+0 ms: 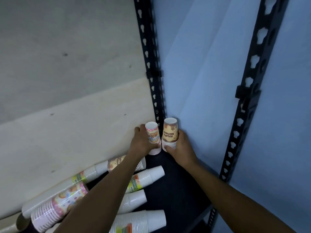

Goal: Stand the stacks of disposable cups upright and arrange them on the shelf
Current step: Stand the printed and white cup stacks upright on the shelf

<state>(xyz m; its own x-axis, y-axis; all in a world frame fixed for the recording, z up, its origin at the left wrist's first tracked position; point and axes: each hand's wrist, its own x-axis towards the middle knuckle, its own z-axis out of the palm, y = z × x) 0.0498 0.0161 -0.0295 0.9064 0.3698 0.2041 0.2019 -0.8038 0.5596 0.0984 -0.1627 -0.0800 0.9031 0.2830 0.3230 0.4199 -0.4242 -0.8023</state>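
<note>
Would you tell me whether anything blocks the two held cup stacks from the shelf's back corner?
Nothing visible: the pink printed cup stack in the left hand and brown printed cup stack in the right hand stand beside the black corner post.

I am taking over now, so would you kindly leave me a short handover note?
Left hand: grips the pink printed paper-cup stack, upright in the back corner of the dark shelf.
Right hand: grips the brown printed paper-cup stack, upright beside it.
Done: these two stand.
Left: several white and printed cup stacks lie on their sides nearer the front; stand them up alongside.
</note>
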